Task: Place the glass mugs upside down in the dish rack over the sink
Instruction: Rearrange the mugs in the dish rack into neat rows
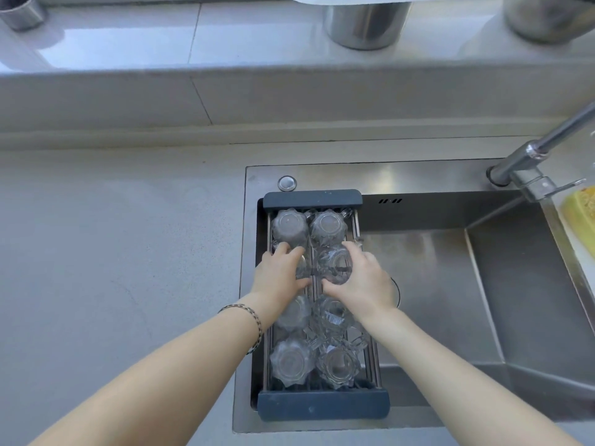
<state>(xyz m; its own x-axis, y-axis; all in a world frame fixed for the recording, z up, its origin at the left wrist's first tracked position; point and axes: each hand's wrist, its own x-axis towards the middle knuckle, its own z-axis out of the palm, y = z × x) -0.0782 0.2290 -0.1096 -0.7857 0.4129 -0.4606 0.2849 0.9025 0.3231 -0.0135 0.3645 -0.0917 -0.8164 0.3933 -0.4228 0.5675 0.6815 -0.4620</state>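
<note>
A dark blue-grey dish rack spans the left end of the steel sink. Several clear faceted glass mugs stand in it in two columns, most bottom-up, such as the far-left mug, the far-right mug and the two nearest mugs. My left hand is closed around a mug in the second row, mostly hiding it. My right hand grips the neighbouring mug in the same row. Both hands meet over the middle of the rack.
A grey countertop stretches to the left. The chrome faucet reaches in from the right over the sink, beside a yellow sponge. Steel canisters stand on the back ledge.
</note>
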